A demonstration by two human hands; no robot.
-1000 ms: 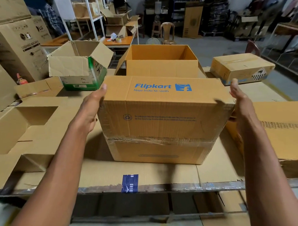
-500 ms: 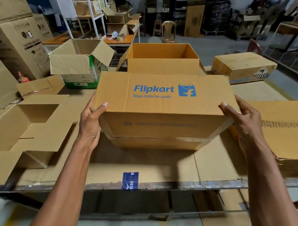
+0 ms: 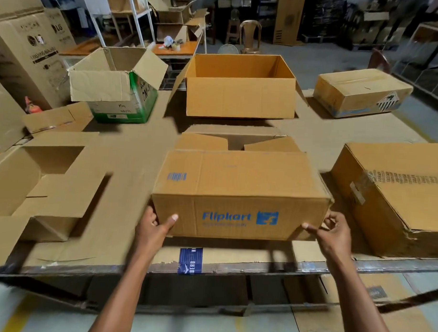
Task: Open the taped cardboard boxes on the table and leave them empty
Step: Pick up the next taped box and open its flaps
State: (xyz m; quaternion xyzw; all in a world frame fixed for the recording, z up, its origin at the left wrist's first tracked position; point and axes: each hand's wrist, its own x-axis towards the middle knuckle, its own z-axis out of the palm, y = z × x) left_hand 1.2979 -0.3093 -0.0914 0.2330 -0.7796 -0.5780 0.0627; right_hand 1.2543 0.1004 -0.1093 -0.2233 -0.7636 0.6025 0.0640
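While both my hands clamp the Flipkart box (image 3: 239,191) at its near lower corners, it sits near the worktop's (image 3: 128,162) front edge. Left hand (image 3: 152,228) and right hand (image 3: 334,235) grip it, thumbs on the printed face, flaps loose behind.

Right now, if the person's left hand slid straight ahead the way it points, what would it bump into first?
The left hand already grips the brown Flipkart-printed cardboard box at its near left corner, so it would probably just push against that box. Depth is hard to judge.
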